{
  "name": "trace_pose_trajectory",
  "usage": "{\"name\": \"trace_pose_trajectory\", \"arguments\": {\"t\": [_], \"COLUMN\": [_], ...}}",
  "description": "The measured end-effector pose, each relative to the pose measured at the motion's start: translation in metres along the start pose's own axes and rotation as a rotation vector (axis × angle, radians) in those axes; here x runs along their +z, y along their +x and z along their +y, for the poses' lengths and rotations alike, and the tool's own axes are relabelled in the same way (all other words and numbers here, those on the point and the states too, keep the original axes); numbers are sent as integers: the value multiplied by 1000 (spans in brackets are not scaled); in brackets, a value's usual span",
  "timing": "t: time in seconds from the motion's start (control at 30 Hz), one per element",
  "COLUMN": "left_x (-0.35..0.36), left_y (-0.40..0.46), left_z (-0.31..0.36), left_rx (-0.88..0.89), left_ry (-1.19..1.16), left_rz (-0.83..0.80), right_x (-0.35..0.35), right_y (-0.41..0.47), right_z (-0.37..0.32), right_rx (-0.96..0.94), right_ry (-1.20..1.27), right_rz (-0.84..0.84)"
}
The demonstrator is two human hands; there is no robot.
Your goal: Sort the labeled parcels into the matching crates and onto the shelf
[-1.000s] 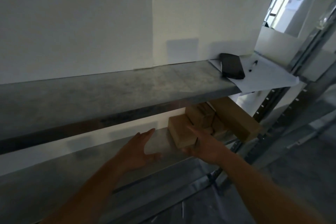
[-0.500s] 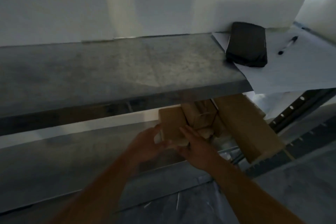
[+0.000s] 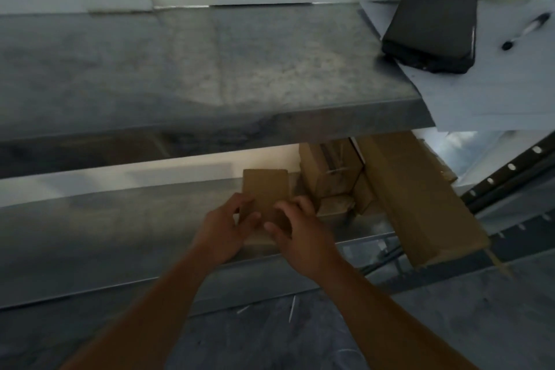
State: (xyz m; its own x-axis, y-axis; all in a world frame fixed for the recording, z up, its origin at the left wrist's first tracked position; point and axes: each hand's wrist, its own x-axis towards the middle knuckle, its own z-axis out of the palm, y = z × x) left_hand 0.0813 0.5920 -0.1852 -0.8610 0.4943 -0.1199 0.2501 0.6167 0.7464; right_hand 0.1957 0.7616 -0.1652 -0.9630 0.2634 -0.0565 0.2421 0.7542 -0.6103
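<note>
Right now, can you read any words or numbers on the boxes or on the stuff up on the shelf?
No, none can be read.
The small brown parcel that the left hand and right hand hold shows bare cardboard.
The other parcels beside it: no label in view, too blurred to tell.
The paper sheet under the black case and pen: no writing can be made out.

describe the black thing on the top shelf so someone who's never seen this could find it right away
Start at the upper metal shelf and follow it to its right end, where white paper lies. The black case sits flat on it, left of a pen: the only dark, rounded slab there.
</note>
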Motion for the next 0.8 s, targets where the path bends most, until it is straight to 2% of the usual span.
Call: {"name": "trace_pose_trajectory", "arguments": {"t": [0.1, 0.23, 0.3, 0.4, 0.63, 0.8], "left_x": [-17, -37, -45, -55, -94, -131], "left_y": [-18, -40, -46, -51, -79, -115], "left_z": [-12, -38, -49, -58, -67, -76], "left_rx": [-11, -3, -7, -21, -15, -21], "left_ry": [-19, -36, -100, -226, -279, -370], "left_rz": [-36, -83, -150, -189, -73, 66], "right_x": [10, 24, 33, 46, 63, 74], "right_y": [2, 4, 4, 2, -5, -6], "right_z": [-7, -12, -18, -32, -75, -118], "right_rx": [13, 81, 71, 51, -47, -131], "right_ry": [47, 180, 252, 390, 424, 436], "right_rz": [-71, -300, -354, -360, -279, -270]}}
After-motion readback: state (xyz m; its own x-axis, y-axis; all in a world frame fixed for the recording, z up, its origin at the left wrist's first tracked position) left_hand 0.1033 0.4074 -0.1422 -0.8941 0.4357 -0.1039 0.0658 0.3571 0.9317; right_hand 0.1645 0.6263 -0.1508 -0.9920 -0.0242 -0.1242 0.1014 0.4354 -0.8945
